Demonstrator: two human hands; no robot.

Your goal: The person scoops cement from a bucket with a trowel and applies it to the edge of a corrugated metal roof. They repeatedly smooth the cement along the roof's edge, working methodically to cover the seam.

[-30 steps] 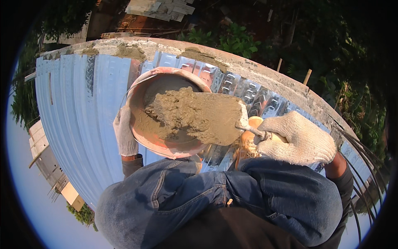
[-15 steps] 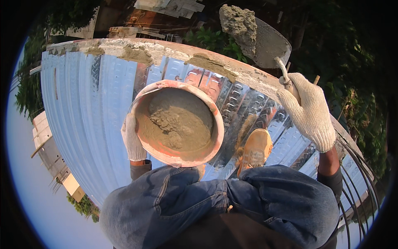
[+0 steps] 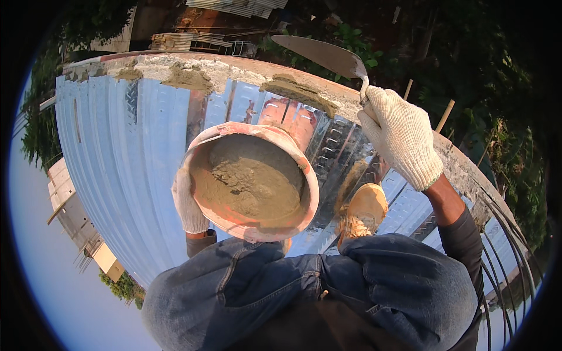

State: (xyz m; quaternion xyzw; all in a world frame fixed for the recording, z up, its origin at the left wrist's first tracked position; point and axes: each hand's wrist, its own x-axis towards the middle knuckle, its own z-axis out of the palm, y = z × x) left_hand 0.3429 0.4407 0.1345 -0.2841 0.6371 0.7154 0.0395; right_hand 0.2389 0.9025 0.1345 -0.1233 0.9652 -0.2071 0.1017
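Observation:
A pinkish, mortar-smeared bucket (image 3: 312,202) hangs tilted in front of my knees, with wet grey mortar (image 3: 257,181) inside. My left hand (image 3: 190,202), in a white knit glove, is closed on the bucket's left side; some fingers are hidden by it. At the upper right my right hand (image 3: 404,137), gloved the same way, is closed round the handle of a trowel (image 3: 325,55). The trowel's blade reaches left past the outer edge, seen nearly edge-on, with no lump of mortar showing on it.
Ribbed metal decking (image 3: 123,169) lies under my shoe (image 3: 366,207). A rough concrete edge (image 3: 234,67) with mortar patches (image 3: 298,93) curves along the far side, and beyond it lie plants and metal sheets well below. Dark bars (image 3: 509,251) stick out at the right.
My right hand has moved left and up, and the trowel has turned. The mortar lump on its blade is gone from view. The bucket has shifted slightly toward me.

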